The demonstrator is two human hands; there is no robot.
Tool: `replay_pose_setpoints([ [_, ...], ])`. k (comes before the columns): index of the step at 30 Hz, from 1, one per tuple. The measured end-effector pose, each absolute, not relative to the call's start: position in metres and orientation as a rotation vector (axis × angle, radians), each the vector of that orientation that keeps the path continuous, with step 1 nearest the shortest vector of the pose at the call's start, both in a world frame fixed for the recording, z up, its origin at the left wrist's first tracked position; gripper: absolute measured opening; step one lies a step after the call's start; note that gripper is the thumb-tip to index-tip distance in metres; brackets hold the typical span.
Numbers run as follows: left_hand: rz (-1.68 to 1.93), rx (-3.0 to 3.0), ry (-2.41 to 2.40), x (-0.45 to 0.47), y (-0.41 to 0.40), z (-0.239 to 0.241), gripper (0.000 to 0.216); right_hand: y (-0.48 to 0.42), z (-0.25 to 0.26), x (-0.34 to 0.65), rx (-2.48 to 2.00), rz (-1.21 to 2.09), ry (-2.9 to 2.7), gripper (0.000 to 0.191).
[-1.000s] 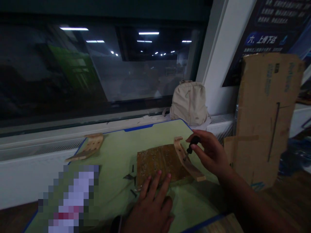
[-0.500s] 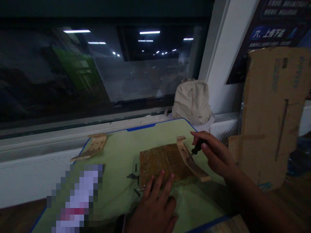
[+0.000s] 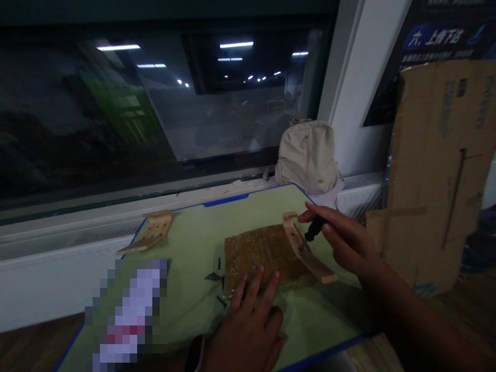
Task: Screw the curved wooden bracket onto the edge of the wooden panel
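Observation:
A brown wooden board (image 3: 260, 253) lies flat on a green mat (image 3: 194, 243). A pale curved wooden piece (image 3: 306, 250) rests along the board's right edge. My right hand (image 3: 341, 237) is closed around a small black-handled screwdriver (image 3: 312, 232) whose tip meets the curved piece. My left hand (image 3: 250, 325) lies flat, fingers spread, pressing on the board's near edge. Several dark screws (image 3: 216, 279) lie on the mat just left of the board.
A second curved wooden piece (image 3: 149, 232) lies at the mat's far left. A beige backpack (image 3: 308, 155) sits on the sill by the dark window. Cardboard (image 3: 434, 170) leans at the right. A pixelated patch (image 3: 129, 315) covers the mat's near left.
The view has shifted slightly. My right hand with the screwdriver has stayed on the curved piece, turning a little. My left hand has kept pressing on the board.

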State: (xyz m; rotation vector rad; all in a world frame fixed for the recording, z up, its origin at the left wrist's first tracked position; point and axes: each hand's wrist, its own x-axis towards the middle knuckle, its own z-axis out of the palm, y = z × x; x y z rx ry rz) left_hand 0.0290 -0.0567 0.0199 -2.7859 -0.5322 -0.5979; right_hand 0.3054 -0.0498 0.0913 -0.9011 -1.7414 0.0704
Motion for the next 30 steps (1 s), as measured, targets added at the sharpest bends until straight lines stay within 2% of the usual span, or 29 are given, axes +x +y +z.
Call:
replay_pose_setpoints([
  [3,-0.57,-2.797,-0.554,0.029,-0.057,0.021,0.036,-0.047,0.082,0.308,-0.945,0.074,-1.641,0.038],
  [6,-0.561,-2.806,-0.542,0.03,-0.058,0.022,0.036,-0.046,0.077,0.312,-0.992,-0.077,-1.537,0.035],
  [9,-0.57,-2.795,-0.531,0.03,-0.057,0.023,0.038,-0.047,0.082,0.313,-0.961,-0.222,-1.629,0.024],
  [11,-0.588,-2.789,-0.524,0.03,-0.056,0.022,0.04,-0.048,0.088,0.311,-0.917,-0.205,-1.722,0.026],
  [15,-0.613,-2.775,-0.499,0.03,-0.054,0.019,0.043,-0.048,0.094,0.306,-0.882,-0.044,-1.777,0.042],
  [20,-0.615,-2.769,-0.519,0.03,-0.055,0.019,0.041,-0.046,0.084,0.305,-0.888,0.127,-1.615,0.032],
  [27,-0.629,-2.767,-0.52,0.03,-0.055,0.018,0.039,-0.041,0.071,0.311,-0.969,-0.053,-1.546,0.032],
  [30,-0.621,-2.749,-0.488,0.028,-0.052,0.015,0.039,-0.041,0.073,0.308,-0.977,-0.08,-1.589,0.025],
])
